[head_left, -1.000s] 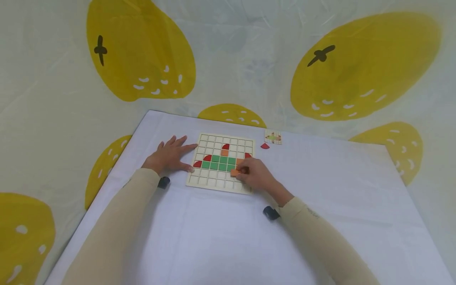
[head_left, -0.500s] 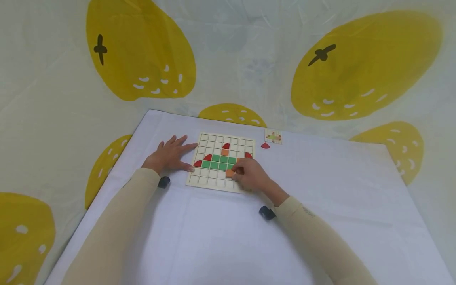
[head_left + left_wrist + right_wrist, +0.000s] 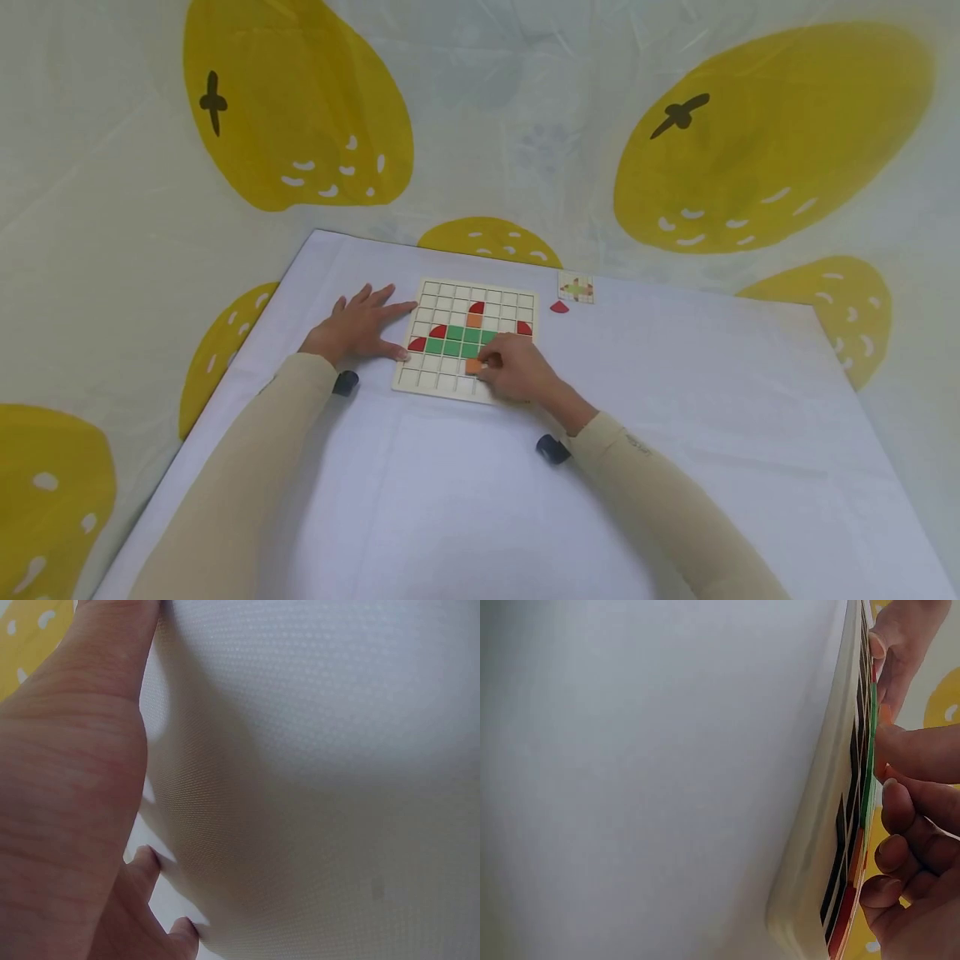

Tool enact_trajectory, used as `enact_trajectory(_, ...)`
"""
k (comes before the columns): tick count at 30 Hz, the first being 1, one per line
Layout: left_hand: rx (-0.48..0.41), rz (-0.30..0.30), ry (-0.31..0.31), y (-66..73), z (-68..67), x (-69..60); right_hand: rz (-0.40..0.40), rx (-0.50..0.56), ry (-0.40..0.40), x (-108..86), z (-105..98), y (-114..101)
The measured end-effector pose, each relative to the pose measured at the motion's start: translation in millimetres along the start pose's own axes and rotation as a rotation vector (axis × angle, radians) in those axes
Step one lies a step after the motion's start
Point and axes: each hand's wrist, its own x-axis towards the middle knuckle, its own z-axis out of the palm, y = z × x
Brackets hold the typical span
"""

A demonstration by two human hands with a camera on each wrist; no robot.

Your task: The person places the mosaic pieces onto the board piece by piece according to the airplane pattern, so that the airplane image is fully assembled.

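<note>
A square grid board (image 3: 435, 382) lies on the white-covered table, with green square tiles (image 3: 453, 348), red quarter-round tiles (image 3: 437, 332) and an orange tile (image 3: 475, 320) set in its cells. My left hand (image 3: 358, 327) lies with fingers spread, its thumb and a fingertip at the board's left edge. Over the lower right of the board, my right hand (image 3: 517, 369) pinches an orange square tile (image 3: 473, 367) between thumb and fingers, just below the green rows. The right wrist view shows the pinched tile and the board (image 3: 817, 817) edge-on. The right hand hides some cells.
Beyond the board's upper right corner lies a small pattern card (image 3: 576, 287), with a loose red quarter-round piece (image 3: 559, 307) in front of it. Dark wrist cameras (image 3: 553, 450) sit under the sleeves. A lemon-patterned cloth (image 3: 510, 125) hangs behind the table.
My right hand has moved left along the lower board with the orange tile pinched in it. The left hand stays where it was.
</note>
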Motion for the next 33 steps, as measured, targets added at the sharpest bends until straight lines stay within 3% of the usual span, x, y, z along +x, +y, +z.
enact_trajectory(12,-0.013,0.007,-0.009,-3.0,-0.2,4.9,-0.047,-0.047,0.026,2.3,4,-7)
enact_trajectory(33,-0.017,-0.011,-0.023,-1.4,0.3,4.1,0.009,-0.063,0.005,1.5,6,-13)
